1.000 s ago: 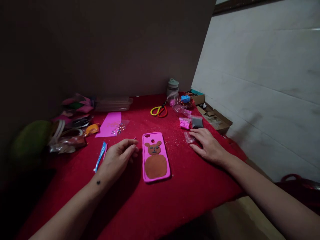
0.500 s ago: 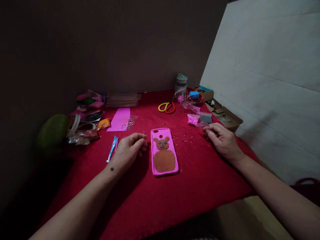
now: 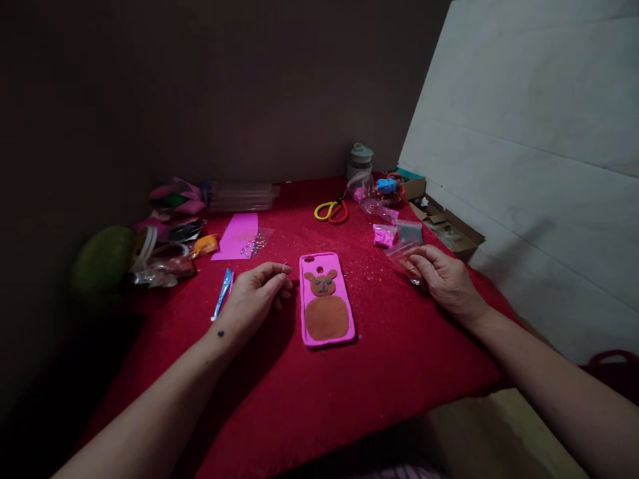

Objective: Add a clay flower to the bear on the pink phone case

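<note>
A pink phone case (image 3: 325,301) with a brown clay bear on it lies in the middle of the red cloth (image 3: 319,386). My left hand (image 3: 255,298) rests just left of the case, fingers pinched on a thin needle-like pin. My right hand (image 3: 444,278) is to the right of the case, closed on a small clear plastic bag (image 3: 405,254) lifted off the cloth. A blue tool (image 3: 222,293) lies left of my left hand.
Scissors (image 3: 332,211), a jar (image 3: 360,161), small bags of pink and grey clay (image 3: 397,234) and open cardboard boxes (image 3: 449,229) sit at the back right. A pink sheet with gems (image 3: 239,236), tape rolls and clutter (image 3: 164,249) lie at the left. A white wall stands on the right.
My right hand has closed on the clear bag and lifted it off the cloth. My left hand has stayed beside the case. The camera shifted slightly.
</note>
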Action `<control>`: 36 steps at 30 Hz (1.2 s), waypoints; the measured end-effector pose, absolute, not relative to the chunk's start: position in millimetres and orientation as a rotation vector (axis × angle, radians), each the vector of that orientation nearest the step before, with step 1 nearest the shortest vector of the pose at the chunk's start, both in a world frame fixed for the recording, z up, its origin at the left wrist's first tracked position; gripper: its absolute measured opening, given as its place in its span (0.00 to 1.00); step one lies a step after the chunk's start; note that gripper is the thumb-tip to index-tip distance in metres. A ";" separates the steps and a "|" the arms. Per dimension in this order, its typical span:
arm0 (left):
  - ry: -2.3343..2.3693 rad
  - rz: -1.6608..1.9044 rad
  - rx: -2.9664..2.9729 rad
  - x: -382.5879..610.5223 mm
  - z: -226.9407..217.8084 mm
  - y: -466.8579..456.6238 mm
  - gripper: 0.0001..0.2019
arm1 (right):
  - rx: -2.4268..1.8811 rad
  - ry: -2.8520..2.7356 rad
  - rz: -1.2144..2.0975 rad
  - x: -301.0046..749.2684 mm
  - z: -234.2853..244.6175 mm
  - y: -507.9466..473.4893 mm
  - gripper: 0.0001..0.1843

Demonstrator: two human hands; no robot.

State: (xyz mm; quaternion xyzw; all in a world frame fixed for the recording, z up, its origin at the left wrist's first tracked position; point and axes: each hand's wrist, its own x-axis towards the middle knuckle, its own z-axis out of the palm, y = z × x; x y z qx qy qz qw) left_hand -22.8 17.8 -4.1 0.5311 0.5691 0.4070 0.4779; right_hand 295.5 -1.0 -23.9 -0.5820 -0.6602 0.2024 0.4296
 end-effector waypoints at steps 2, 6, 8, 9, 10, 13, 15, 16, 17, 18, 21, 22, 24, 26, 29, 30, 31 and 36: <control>1.390 0.992 1.293 -22.7 -4.0 17.9 0.13 | -1.463 -1.667 0.518 295.2 -23.3 -1.9 0.16; 1.387 0.995 1.286 -22.4 -5.2 18.2 0.13 | -1.478 -1.670 0.525 296.1 -24.3 -2.4 0.17; 1.384 0.995 1.282 -22.2 -5.7 18.3 0.13 | -1.481 -1.662 0.513 297.3 -25.5 -2.3 0.16; 1.383 0.996 1.281 -22.2 -5.9 18.3 0.13 | -1.483 -1.658 0.504 298.0 -26.0 -2.4 0.16; 1.384 0.997 1.282 -22.1 -5.9 18.3 0.13 | -1.486 -1.654 0.494 298.7 -26.5 -2.5 0.15; 1.390 0.998 1.281 -21.9 -5.4 18.3 0.13 | -1.496 -1.644 0.471 300.8 -27.4 -3.0 0.15; 1.394 0.995 1.278 -21.8 -4.7 18.2 0.13 | -1.501 -1.639 0.469 302.1 -27.8 -3.4 0.14; 1.396 0.995 1.275 -21.7 -4.5 18.1 0.13 | -1.502 -1.635 0.473 302.6 -28.0 -3.4 0.13; 1.396 0.993 1.272 -21.5 -4.4 17.9 0.13 | -1.502 -1.630 0.482 303.1 -28.3 -3.5 0.13; 1.396 0.994 1.268 -21.2 -4.5 17.7 0.13 | -1.500 -1.623 0.496 303.5 -28.8 -3.5 0.12; 1.399 1.009 1.257 -19.7 -6.6 16.7 0.11 | -1.482 -1.589 0.560 303.8 -31.0 -3.3 0.12; 1.403 1.016 1.253 -19.0 -7.8 16.4 0.10 | -1.475 -1.573 0.584 303.5 -31.7 -3.1 0.13; 1.421 1.024 1.244 -17.3 -10.5 16.4 0.08 | -1.461 -1.542 0.630 302.3 -32.4 -1.9 0.14; 1.450 1.016 1.229 -15.8 -12.7 17.6 0.08 | -1.445 -1.520 0.683 300.1 -30.5 0.8 0.14; 1.493 0.980 1.198 -14.4 -13.4 21.3 0.11 | -1.424 -1.508 0.760 295.5 -20.5 9.8 0.14; 1.501 0.967 1.189 -14.1 -13.0 22.9 0.12 | -1.420 -1.508 0.774 293.8 -15.5 14.5 0.13; 1.507 0.956 1.180 -14.0 -12.4 24.4 0.12 | -1.417 -1.509 0.777 291.9 -10.1 19.9 0.13; 1.510 0.954 1.163 -15.1 -10.5 28.5 0.12 | -1.412 -1.493 0.692 278.5 6.7 50.3 0.12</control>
